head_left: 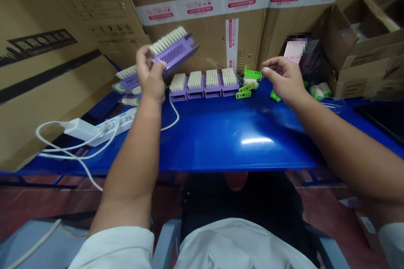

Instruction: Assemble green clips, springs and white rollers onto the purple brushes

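My left hand grips a purple brush head with pale bristles, raised above the table and tilted up to the right. Four-sided purple brush heads stand below it in a row, bristles up. More purple brush pieces lie behind my left wrist. My right hand hovers at the right with thumb and forefinger pinched together; whatever they hold is too small to make out. Just left of those fingertips sit bright green plastic parts, with flat slotted green pieces in front and thin springs beside them.
A white power strip with a plugged-in adapter and looping cables lies on the blue table at left. Tall cardboard walls the back. Open cardboard boxes, a phone and white-green rollers are at right.
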The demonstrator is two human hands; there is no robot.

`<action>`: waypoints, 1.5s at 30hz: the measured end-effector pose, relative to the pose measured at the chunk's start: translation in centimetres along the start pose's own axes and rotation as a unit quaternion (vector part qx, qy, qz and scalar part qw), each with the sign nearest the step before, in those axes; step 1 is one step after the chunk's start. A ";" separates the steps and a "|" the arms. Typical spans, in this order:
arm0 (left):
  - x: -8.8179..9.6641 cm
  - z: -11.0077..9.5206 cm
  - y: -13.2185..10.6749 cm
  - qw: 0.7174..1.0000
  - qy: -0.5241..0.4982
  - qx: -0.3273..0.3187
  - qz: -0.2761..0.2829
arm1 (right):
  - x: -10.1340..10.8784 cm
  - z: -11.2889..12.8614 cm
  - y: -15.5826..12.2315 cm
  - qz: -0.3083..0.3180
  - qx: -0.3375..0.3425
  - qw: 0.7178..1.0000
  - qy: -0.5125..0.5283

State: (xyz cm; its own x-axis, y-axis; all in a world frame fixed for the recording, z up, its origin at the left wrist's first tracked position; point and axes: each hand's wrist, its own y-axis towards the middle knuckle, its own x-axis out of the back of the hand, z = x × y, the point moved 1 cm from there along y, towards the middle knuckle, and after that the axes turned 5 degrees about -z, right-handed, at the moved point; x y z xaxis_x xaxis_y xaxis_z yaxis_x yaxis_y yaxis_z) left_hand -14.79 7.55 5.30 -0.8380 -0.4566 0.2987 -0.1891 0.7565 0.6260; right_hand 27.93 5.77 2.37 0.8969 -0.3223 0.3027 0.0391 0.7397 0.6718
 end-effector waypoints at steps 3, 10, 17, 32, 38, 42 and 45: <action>-0.8 -1.8 -1.3 0.983 -0.174 0.008 0.062 | 0.8 -0.1 0.1 0.002 0.031 0.995 -0.090; -3.9 -4.7 -5.6 0.877 -0.099 0.005 0.471 | 0.6 0.5 -1.1 0.156 0.104 0.927 -0.324; -4.6 -5.8 -6.1 0.811 0.088 -0.083 0.572 | 0.4 1.2 -0.7 0.148 0.090 0.911 -0.375; -5.9 -8.1 -7.5 0.829 0.166 -0.102 0.525 | 5.2 -3.6 1.8 0.304 -0.017 0.829 -0.470; -5.4 -8.3 -7.2 0.830 0.188 -0.088 0.518 | 5.5 1.5 2.0 0.343 0.026 0.794 -0.502; -4.8 -7.1 -6.6 0.836 0.164 -0.069 0.519 | 5.0 1.6 1.5 0.392 -0.040 0.748 -0.534; -4.1 -5.7 -6.0 0.830 0.155 -0.026 0.535 | 4.0 2.2 1.0 0.406 -0.041 0.759 -0.507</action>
State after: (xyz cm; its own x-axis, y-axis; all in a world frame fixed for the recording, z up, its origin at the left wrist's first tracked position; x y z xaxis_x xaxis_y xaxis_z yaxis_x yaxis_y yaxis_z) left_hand -7.25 2.24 4.46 -0.3378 0.3595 0.8699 0.6075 0.7892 -0.0903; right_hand 30.57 3.94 5.73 -0.1582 0.0007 0.9874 -0.2814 0.9585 -0.0458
